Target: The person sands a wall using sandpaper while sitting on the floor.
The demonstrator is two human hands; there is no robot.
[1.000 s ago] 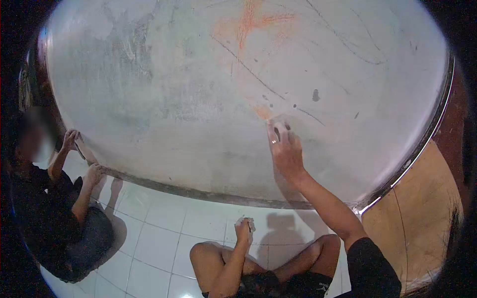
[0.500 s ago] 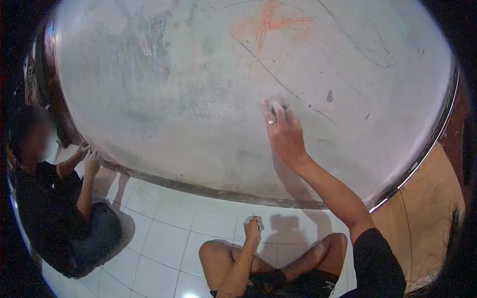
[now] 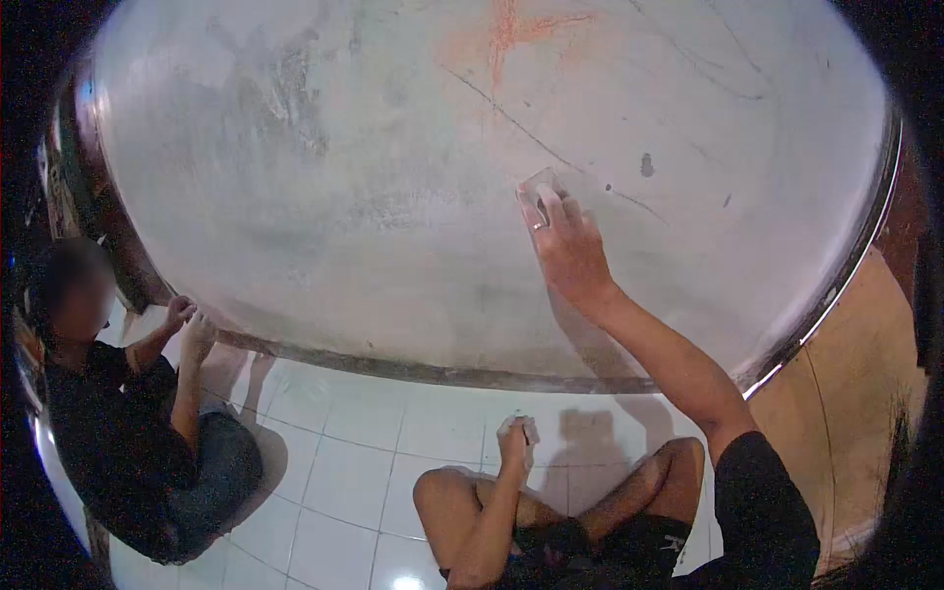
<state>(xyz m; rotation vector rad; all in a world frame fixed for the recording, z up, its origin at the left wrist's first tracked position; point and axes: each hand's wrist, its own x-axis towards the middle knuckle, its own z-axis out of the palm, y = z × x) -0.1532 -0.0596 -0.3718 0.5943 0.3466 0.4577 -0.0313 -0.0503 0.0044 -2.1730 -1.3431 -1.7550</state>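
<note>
My right hand (image 3: 570,251) is stretched up against a whitish wall panel (image 3: 413,285), its fingers closed on a greyish piece of sandpaper (image 3: 542,180) pressed flat to the surface. Pale dust coats the fingertips, and one finger wears a ring. Just above and to the right of the sandpaper runs a long dark scratch line (image 3: 511,120), and dark spots (image 3: 646,164) lie farther right. Low over my crossed legs, my left hand (image 3: 513,444) is closed and dusty white; a dark edge shows at its fingers, but what it holds is unclear.
At the left sits another person (image 3: 128,442) in dark clothes, both hands near the panel's lower left edge. An orange-red mark (image 3: 506,34) is at the top. White floor tiles (image 3: 344,482) lie below the panel's dark bottom edge (image 3: 472,379). A brown board (image 3: 846,383) stands right.
The view has shifted slightly, so the panel sits higher and the floor farther right. My right hand stays on nearly the same patch, and more of the sandpaper shows above its fingers.
</note>
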